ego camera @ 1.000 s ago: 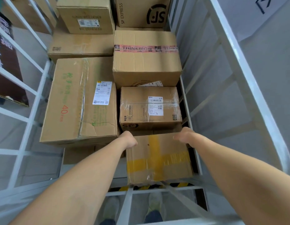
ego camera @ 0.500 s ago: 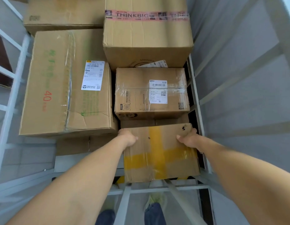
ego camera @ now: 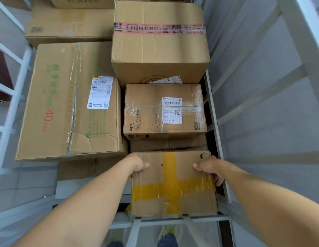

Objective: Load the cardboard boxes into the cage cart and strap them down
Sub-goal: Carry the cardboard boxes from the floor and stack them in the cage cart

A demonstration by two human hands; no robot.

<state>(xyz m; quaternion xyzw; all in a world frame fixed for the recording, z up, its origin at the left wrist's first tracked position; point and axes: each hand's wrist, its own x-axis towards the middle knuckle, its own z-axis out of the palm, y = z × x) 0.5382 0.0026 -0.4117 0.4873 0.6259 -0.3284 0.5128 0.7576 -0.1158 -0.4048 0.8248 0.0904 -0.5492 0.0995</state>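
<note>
A small cardboard box with crossed yellow tape (ego camera: 173,184) sits at the near right of the cage cart, just inside its front rail. My left hand (ego camera: 137,164) grips the box's far left edge, thumb on top. My right hand (ego camera: 210,168) grips its far right edge, fingers curled down the side. Right behind it lies a clear-taped box with a white label (ego camera: 164,111), stacked on a lower box. Farther back stands a THINKBIG-taped box (ego camera: 158,43). A large box marked 40 (ego camera: 65,104) fills the left.
White cage bars (ego camera: 215,132) run close along the right of the boxes, and more bars (ego camera: 17,90) line the left. The front rail (ego camera: 173,221) crosses below the held box. A low flat box (ego camera: 76,169) lies at the near left.
My hands have slid from the box's far corners to grip its sides, and the box has shifted slightly nearer and lower. My view has moved closer to the stack.
</note>
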